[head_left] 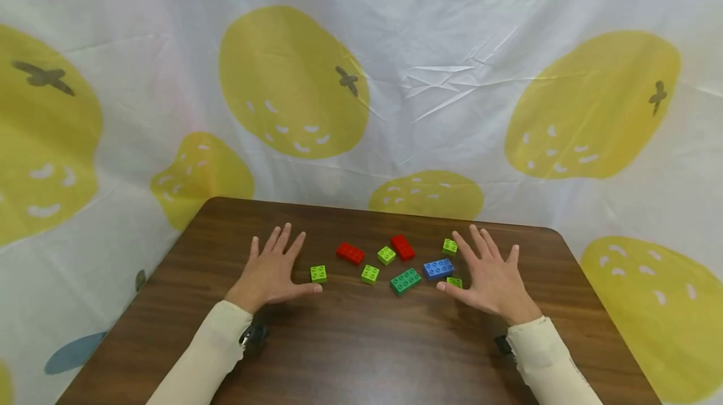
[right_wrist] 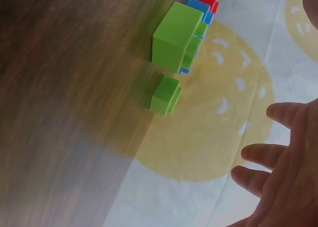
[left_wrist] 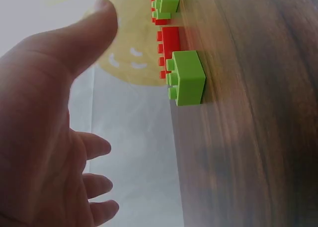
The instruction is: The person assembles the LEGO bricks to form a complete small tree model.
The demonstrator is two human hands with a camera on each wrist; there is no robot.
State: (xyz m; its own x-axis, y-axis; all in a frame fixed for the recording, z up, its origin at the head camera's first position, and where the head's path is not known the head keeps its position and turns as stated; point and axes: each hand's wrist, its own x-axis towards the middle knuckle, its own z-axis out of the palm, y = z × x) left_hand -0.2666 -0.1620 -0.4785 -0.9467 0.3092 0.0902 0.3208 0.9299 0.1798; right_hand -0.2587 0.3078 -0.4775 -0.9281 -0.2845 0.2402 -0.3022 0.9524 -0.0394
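Note:
Both hands are spread over the table with nothing in them. My left hand (head_left: 271,273) is just left of a lime green toy brick (head_left: 319,274); in the left wrist view that brick (left_wrist: 190,79) stands upright, apart from the thumb. My right hand (head_left: 494,276) is at the right end of the group, its thumb overlapping another lime brick (head_left: 454,281). Beside it are a blue brick (head_left: 438,269) and a third lime brick (head_left: 449,246). Between the hands lie a dark green brick (head_left: 405,280), two red bricks, one at left (head_left: 351,253) and one farther back (head_left: 403,247), and more lime bricks (head_left: 369,274).
The bricks rest separately on a dark wooden table (head_left: 367,355) with rounded back corners. Behind it and at its sides hangs a white curtain (head_left: 418,110) printed with large yellow fruit. Each wrist wears a dark device, partly under the pale sleeves (head_left: 203,348).

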